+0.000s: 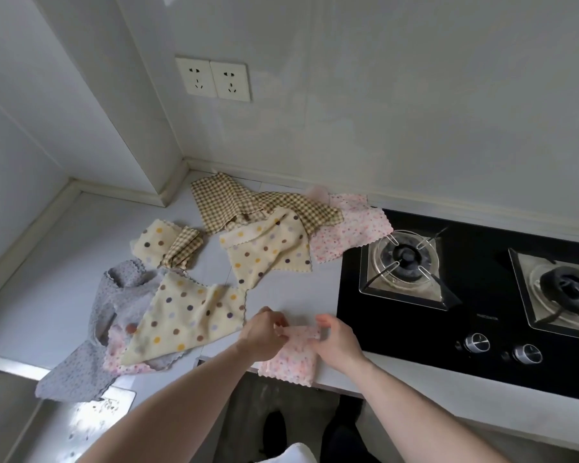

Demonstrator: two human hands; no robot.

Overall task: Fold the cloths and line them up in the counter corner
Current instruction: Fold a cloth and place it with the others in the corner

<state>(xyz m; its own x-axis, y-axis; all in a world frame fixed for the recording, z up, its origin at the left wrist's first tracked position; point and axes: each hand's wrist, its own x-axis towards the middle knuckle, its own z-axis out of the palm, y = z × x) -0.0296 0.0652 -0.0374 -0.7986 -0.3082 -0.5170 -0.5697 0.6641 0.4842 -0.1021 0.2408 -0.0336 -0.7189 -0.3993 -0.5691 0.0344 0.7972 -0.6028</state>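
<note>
Nearest the camera, two bare forearms reach in from the bottom edge toward the front lip of the tabletop. The left hand and the right hand meet over a pink cloth that lies at the tabletop's front edge, its lower scalloped hem hanging just over the lip. Each hand pinches the cloth's upper edge, so both grips are closed on the pink cloth, with the top portion lifted and doubled over between the fingers.

Left of the hands, a dotted cream cloth lies spread over a grey cloth and a second pink one; the grey cloth trails onto the rim of a steel sink at the lower left. To the right sits a black hob with two burners and two knobs on its front strip.

Farther back, another cream cloth lies loosely crumpled, and left of it a small cream piece touches a bunched checked cloth. Behind these a larger checked cloth sprawls toward the corner, overlapping a flat pink cloth whose edge reaches the hob. None of these is folded.

On the wall above the corner sits a double socket.
</note>
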